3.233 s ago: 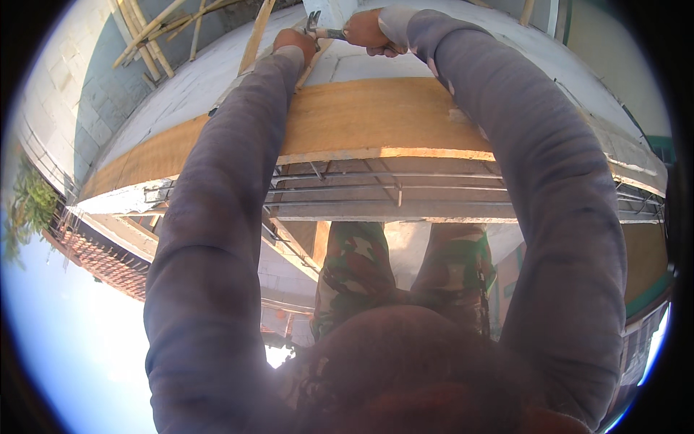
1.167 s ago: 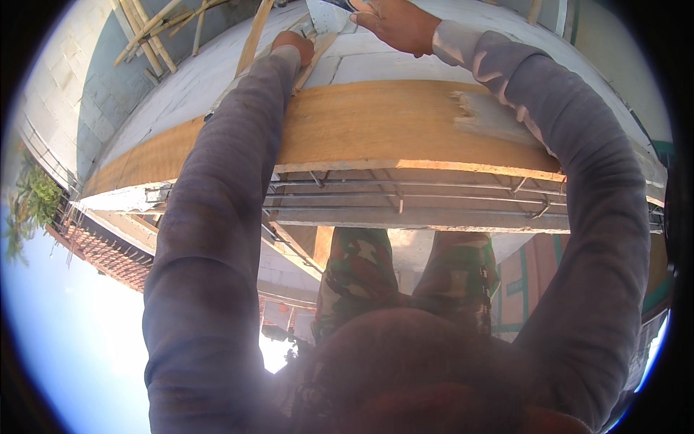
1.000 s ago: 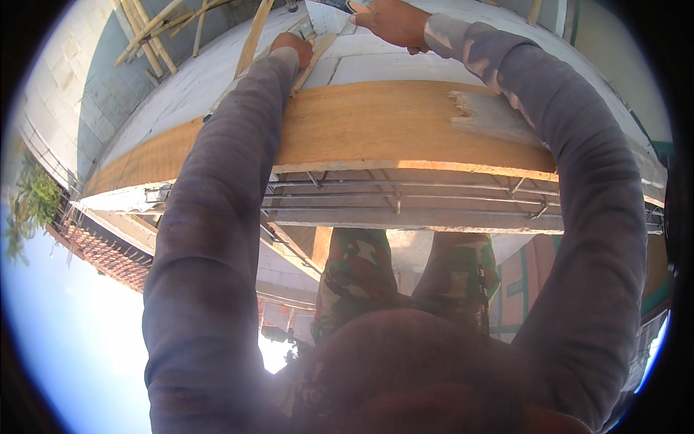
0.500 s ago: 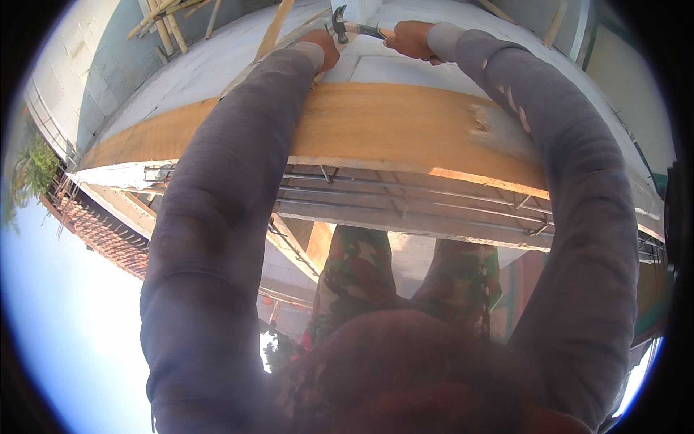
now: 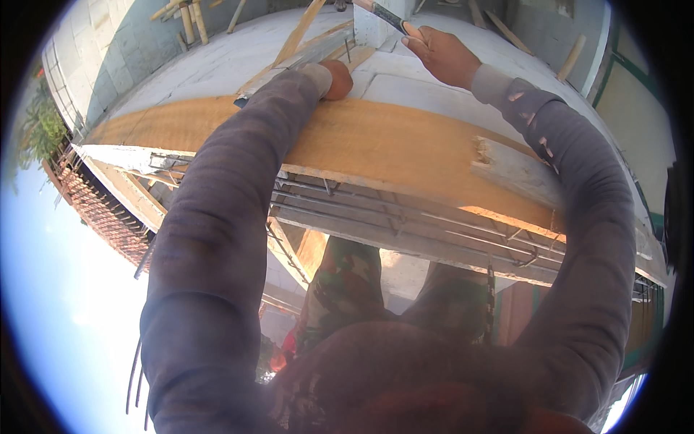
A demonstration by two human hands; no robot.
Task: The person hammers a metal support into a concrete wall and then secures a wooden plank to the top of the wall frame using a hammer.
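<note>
My right hand (image 5: 447, 59) is wrapped round the handle of a hammer (image 5: 389, 19), raised over the pale block surface. The hammer's head is only partly in view at the top edge. My left hand (image 5: 337, 81) is closed and low, by the ends of some wooden strips (image 5: 361, 56) and just behind the wide orange-brown board (image 5: 376, 134). What its fingers grip is hidden. A thin nail (image 5: 347, 52) stands upright just beyond it, apart from the hammer.
Steel reinforcing bars (image 5: 347, 201) run in a trough on the near side of the board. A white post (image 5: 370, 30) rises beyond my left hand. A wooden slat (image 5: 298, 35) leans at the upper left, with bamboo poles (image 5: 189, 22) farther back. Broken wood (image 5: 499, 163) marks the board's right part.
The hammer has lifted up and away from my left hand as my right hand moved right. My left hand has come lower and nearer the board, and the nail now shows.
</note>
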